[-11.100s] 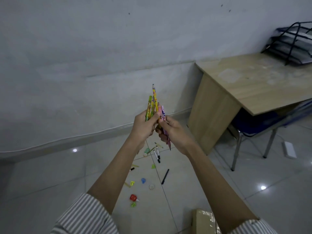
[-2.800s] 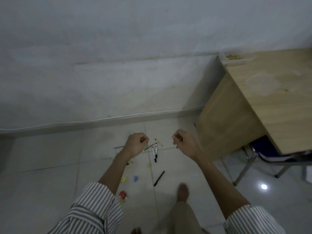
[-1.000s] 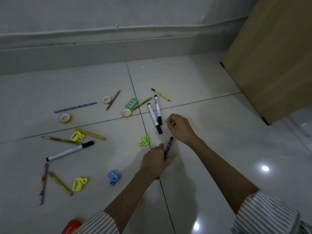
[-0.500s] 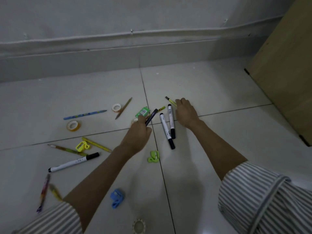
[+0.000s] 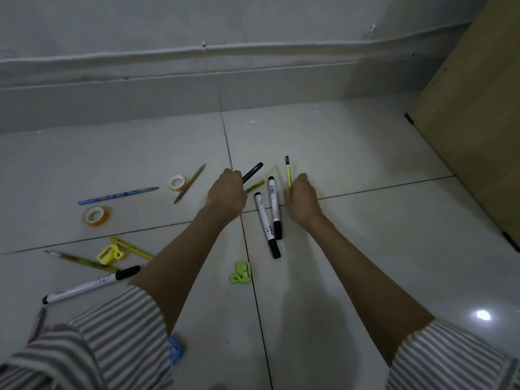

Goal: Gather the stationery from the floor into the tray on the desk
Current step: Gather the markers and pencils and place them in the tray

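The pale tiled floor [image 5: 365, 249] fills most of the view, with a grey wall [image 5: 140, 23] across the far side and the wooden side of the desk [image 5: 478, 122] at the far right. Two bare forearms in striped sleeves [image 5: 118, 333] reach out over the tiles. The left hand [image 5: 226, 195] is closed in a fist round a black pen [image 5: 253, 171], whose end sticks out up and to the right. The right hand [image 5: 302, 201], just right of it, is curled round the lower end of a thin yellow pen [image 5: 287, 173] that stands nearly upright. Between the hands two white markers [image 5: 264, 223] lie side by side, touching, on the floor. A third white marker [image 5: 90, 285] lies near left, with a green-brown pencil [image 5: 81, 260] and a yellow pencil [image 5: 132, 249] just beyond it. Farther left lie a blue pencil [image 5: 118, 191] and a brown pencil [image 5: 190, 182]. A white tape roll [image 5: 176, 182] touches the brown pencil, and an amber tape roll [image 5: 95, 216] sits nearer. A yellow sharpener [image 5: 109, 254] rests against the yellow pencil, a green sharpener [image 5: 241, 274] lies near the markers, and a blue sharpener [image 5: 176, 349] shows beside the left sleeve.
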